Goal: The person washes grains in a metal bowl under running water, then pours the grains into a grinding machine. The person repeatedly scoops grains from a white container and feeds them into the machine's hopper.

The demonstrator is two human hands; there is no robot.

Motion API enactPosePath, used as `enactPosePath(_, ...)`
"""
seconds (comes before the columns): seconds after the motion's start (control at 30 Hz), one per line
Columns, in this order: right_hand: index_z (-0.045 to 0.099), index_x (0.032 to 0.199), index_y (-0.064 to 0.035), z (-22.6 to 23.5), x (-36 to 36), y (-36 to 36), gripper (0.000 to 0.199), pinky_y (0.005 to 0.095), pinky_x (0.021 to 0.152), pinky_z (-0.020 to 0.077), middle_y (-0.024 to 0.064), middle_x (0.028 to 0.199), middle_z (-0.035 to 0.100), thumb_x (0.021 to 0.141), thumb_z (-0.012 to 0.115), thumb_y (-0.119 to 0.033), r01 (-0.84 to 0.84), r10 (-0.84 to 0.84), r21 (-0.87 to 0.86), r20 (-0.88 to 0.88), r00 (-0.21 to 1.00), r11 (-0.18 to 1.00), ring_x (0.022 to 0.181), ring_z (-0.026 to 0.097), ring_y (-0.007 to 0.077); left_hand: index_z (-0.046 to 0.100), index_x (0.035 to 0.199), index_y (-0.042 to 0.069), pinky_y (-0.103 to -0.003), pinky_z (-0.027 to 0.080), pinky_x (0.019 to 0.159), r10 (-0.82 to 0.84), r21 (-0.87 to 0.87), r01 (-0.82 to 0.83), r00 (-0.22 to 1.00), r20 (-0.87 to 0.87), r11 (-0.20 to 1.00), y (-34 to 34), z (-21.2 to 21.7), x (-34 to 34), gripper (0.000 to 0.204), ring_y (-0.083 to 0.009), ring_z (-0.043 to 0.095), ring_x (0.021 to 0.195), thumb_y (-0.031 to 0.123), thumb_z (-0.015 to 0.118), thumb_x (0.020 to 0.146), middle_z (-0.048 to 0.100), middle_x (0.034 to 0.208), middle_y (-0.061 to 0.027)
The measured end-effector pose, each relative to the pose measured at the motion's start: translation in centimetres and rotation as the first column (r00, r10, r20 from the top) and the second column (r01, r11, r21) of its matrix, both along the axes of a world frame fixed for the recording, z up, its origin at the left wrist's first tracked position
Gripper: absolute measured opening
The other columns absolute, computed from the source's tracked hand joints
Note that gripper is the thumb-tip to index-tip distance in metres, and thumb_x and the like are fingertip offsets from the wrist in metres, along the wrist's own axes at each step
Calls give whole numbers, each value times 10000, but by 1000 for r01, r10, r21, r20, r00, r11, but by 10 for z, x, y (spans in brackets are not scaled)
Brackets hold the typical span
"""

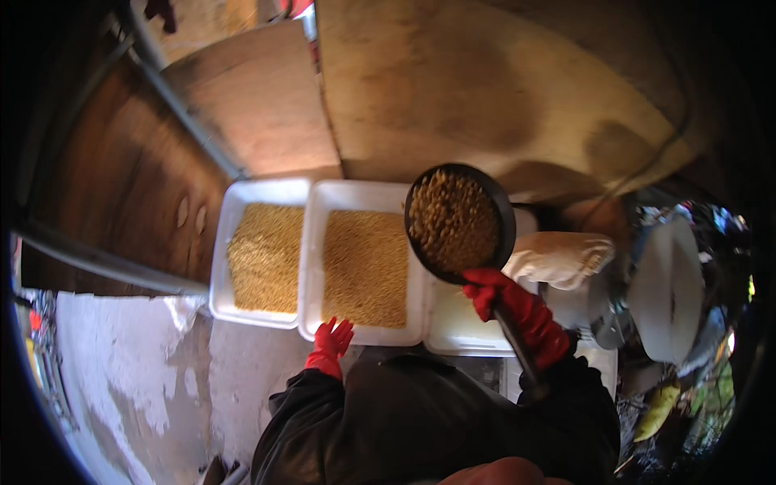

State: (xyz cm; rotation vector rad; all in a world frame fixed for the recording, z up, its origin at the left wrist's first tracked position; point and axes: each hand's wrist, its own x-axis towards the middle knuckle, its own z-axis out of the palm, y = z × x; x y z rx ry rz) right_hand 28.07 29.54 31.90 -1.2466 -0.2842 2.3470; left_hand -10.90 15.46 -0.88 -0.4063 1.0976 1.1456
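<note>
Above middle tray (319, 267), right hand (517, 311) fisted round handle of grain-filled pan (459, 222); left hand (331, 343) spread at tray's near rim; I reckon tilted pan may spill grain past rim

It looked like a rough outdoor yard or farm shed used for handling grain. White trays (263, 190) heaped with yellow grain sat at the centre on patchy, stained concrete (121, 356); weathered wooden boards (250, 105) filled the upper left, and a sack (558, 259) lay at centre right.
</note>
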Motion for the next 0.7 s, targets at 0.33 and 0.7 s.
enactPosePath(0.33,138,1543,-72,253,188,-40,844,279,738,547,119,1108,612,869,644,-27,305,-307,-132,-693,653,943,791,639,163,373,1465,204,-472,502,942,-6,50,10,997,-82,999,0,-18,36,549,-349,535,1245,472,290,993,475,1435,-173)
enactPosePath(0.7,514,1052,-68,255,394,-131,186,458,1149,251,51,894,578,962,508,-231,128,-396,931,20,918,343,824,567,167,250,1527,213,-466,397,1068,-140,69,141,990,-29,988,22,-32,104,614,-345,376,1389,469,299,971,302,1559,-153)
